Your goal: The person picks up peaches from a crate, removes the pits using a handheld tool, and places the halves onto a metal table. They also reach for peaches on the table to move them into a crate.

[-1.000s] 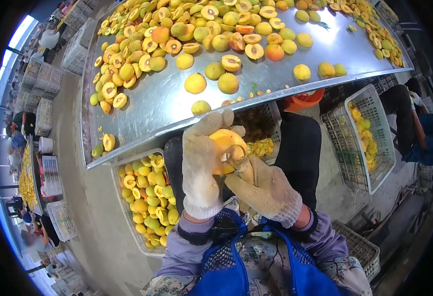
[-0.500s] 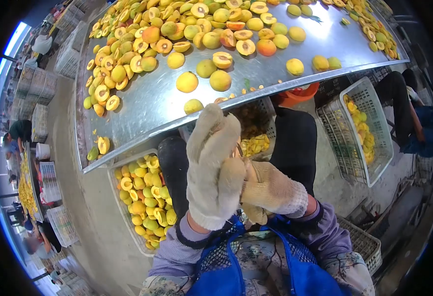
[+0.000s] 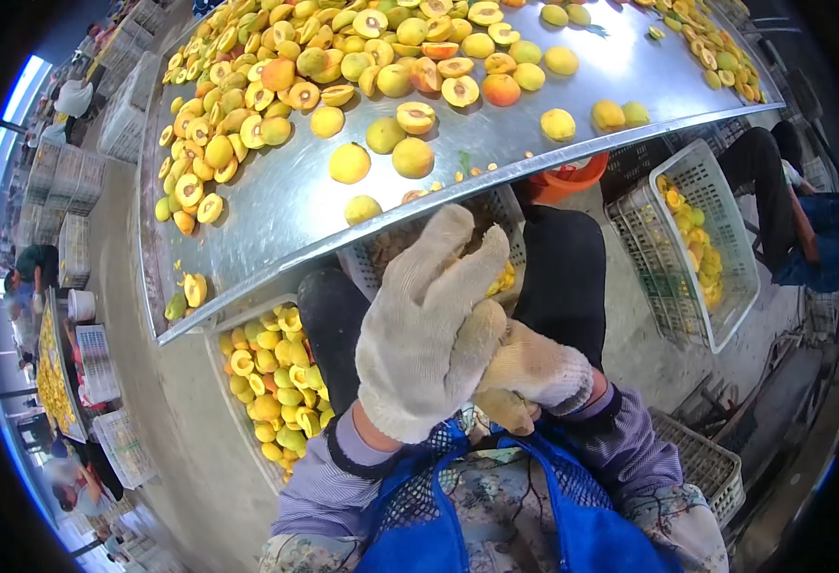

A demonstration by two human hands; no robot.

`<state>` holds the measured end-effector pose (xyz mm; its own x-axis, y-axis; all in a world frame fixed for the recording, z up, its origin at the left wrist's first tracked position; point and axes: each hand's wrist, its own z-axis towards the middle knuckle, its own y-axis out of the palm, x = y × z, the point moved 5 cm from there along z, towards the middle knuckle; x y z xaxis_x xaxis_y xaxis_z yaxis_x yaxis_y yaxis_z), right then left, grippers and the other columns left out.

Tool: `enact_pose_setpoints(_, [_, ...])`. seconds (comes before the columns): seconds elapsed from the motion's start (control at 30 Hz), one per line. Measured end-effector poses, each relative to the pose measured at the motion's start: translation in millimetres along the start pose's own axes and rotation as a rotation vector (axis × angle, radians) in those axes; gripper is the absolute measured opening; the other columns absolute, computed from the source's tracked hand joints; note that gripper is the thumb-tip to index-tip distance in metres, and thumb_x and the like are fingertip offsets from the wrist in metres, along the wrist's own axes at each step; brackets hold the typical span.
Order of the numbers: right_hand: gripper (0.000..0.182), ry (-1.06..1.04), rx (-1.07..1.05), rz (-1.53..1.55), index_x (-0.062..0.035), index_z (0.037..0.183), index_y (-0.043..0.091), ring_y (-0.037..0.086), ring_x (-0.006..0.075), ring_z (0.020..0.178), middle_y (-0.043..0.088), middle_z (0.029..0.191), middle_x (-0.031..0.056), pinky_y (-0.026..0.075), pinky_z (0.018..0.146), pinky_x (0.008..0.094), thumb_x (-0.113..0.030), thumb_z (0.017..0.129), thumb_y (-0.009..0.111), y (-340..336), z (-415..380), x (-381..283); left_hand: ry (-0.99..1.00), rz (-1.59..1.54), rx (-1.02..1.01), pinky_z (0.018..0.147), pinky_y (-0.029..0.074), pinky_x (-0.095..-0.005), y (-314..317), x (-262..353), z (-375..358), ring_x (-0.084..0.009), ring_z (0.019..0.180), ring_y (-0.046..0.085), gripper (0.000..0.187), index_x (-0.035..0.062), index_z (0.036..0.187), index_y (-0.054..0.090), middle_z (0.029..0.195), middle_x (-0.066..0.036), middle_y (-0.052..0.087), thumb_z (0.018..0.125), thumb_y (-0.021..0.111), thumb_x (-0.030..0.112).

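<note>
My left hand (image 3: pixel 419 329), in a pale knit glove, is raised in front of my lap with its back toward me. Its fingers are stretched and apart, and it partly covers my right hand (image 3: pixel 539 371). The right hand, in a stained knit glove, is closed, with its fingers curled beneath the left; what it holds, if anything, is hidden. Both hands touch. Just beyond them is the metal table (image 3: pixel 276 224), where a whole yellow peach (image 3: pixel 363 209) lies near the front edge and a cut peach half (image 3: pixel 415 117) lies farther back.
Many halved peaches (image 3: pixel 247 105) are heaped on the table. A crate of peaches (image 3: pixel 281 382) stands left of my legs, another crate (image 3: pixel 715 258) to the right. An orange tub (image 3: pixel 572 181) is under the table edge. A co-worker's leg (image 3: pixel 768 191) shows at right.
My left hand's fingers have spread apart and tilted rightward. The right hand stays closed beneath it. The whole view has shifted slightly.
</note>
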<state>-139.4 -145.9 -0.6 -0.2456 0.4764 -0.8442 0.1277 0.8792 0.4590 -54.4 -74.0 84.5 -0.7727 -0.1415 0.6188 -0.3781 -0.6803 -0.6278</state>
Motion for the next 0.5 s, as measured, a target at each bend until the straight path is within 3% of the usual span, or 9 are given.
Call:
enact_pose_setpoints(0.03, [0.03,0.003,0.002,0.0,0.0014,0.091,0.063,0.06,0.012,0.054,0.061,0.064,0.0046,0.048,0.048,0.0245,-0.028,0.087,0.066,-3,-3,-3,-0.003,-0.003,-0.001,0.095,0.047,-0.0363,-1,0,1,-0.0297,0.115,0.059,0.033,0.0057,0.124,0.061,0.131,-0.02,0.055,0.095,0.056,0.021])
enact_pose_setpoints(0.1, [0.029,0.432,-0.206,0.202,0.0018,0.09,0.064,0.061,0.0111,0.058,0.062,0.066,0.003,0.049,0.05,0.0243,-0.027,0.088,0.066,3,-13,1,-0.53,-0.651,-0.15,0.093,0.048,-0.0354,11,-22,-3,-0.0272,0.112,0.061,0.034,0.0045,0.122,0.062,0.129,-0.019,0.056,0.094,0.059,0.023])
enact_pose_setpoints(0.23, [0.028,0.444,-0.114,0.305,0.0005,0.089,0.064,0.063,0.0107,0.073,0.064,0.074,0.0047,0.051,0.065,0.0235,-0.028,0.088,0.065,5,-15,10,-0.488,-0.612,-0.195,0.084,0.049,-0.0287,10,-25,0,-0.0178,0.094,0.063,0.032,-0.0008,0.119,0.063,0.109,-0.011,0.067,0.096,0.057,0.02])
enact_pose_setpoints(0.27, [0.026,0.361,-0.155,0.456,0.0001,0.09,0.064,0.064,0.0122,0.077,0.064,0.076,0.0063,0.052,0.07,0.025,-0.026,0.09,0.063,9,-17,9,-0.485,-0.612,-0.197,0.084,0.049,-0.0287,9,-26,2,-0.0178,0.094,0.063,0.032,-0.0008,0.119,0.063,0.109,-0.011,0.067,0.096,0.057,0.02])
enact_pose_setpoints(0.33, [0.024,0.28,-0.196,0.604,-0.0003,0.092,0.064,0.065,0.0137,0.081,0.064,0.078,0.008,0.053,0.075,0.0265,-0.024,0.092,0.061,13,-21,10,-0.133,-0.409,-0.216,0.083,0.049,-0.0284,3,-14,11,-0.0179,0.093,0.063,0.029,-0.0015,0.115,0.065,0.106,-0.012,0.067,0.095,0.058,0.018])
enact_pose_setpoints(0.4, [0.022,0.353,-0.002,0.723,0.0006,0.099,0.064,0.065,0.0169,0.092,0.065,0.087,0.01,0.051,0.086,0.0298,-0.02,0.095,0.057,6,-26,20,-0.119,-0.394,-0.193,0.082,0.049,-0.0284,4,-12,14,-0.0184,0.093,0.063,0.029,-0.0014,0.114,0.066,0.105,-0.013,0.067,0.094,0.059,0.018])
enact_pose_setpoints(0.47, [0.023,0.287,-0.014,0.649,0.001,0.102,0.063,0.063,0.0175,0.097,0.064,0.092,0.0104,0.05,0.089,0.0305,-0.019,0.096,0.055,-1,-30,34,-0.095,-0.379,-0.17,0.082,0.049,-0.0284,6,-9,16,-0.0188,0.093,0.064,0.03,-0.0013,0.113,0.066,0.105,-0.014,0.067,0.093,0.061,0.019])
enact_pose_setpoints(0.5, [0.024,0.217,-0.027,0.568,0.0015,0.106,0.062,0.062,0.0181,0.103,0.064,0.097,0.0108,0.049,0.091,0.0313,-0.018,0.098,0.053,-5,-30,35,-0.185,-0.363,-0.206,0.082,0.049,-0.028,10,-13,16,-0.018,0.092,0.064,0.031,-0.0014,0.114,0.066,0.104,-0.013,0.067,0.093,0.061,0.02])
